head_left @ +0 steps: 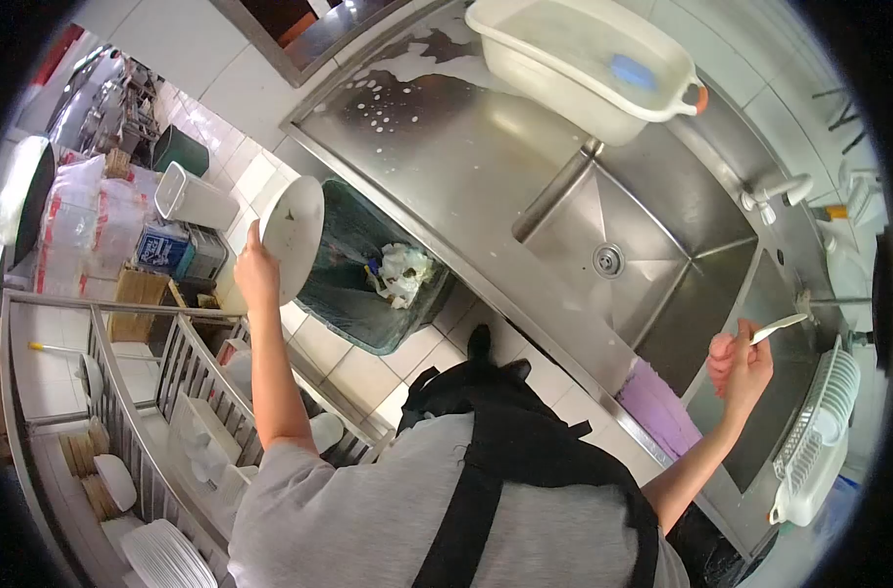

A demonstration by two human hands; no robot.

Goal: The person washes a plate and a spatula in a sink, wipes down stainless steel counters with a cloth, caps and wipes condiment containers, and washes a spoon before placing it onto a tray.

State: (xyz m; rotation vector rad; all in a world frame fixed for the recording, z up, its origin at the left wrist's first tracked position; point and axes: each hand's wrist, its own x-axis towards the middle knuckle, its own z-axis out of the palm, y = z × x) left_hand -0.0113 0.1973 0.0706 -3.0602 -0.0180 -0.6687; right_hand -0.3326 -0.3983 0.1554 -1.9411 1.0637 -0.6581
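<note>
My left hand [258,267] grips the edge of a white plate [295,230], which is tilted beside the rim of a dark green bin [353,328]. A small green scrap clings to the plate's face. Crumpled white waste [404,275] lies inside the bin. Over the right end of the steel counter, my right hand [741,367] is closed around a slim, pale utensil [780,327]; its exact kind is unclear. A purple cloth [659,407] lies on the counter edge, to the left of that hand.
A steel sink [608,220] is ahead, with a white tap [775,196] at its right. A cream tub [564,73] holds water and a blue sponge [633,72]. At right stands a dish rack [814,431]. Metal shelving [187,358] with dishes is at left.
</note>
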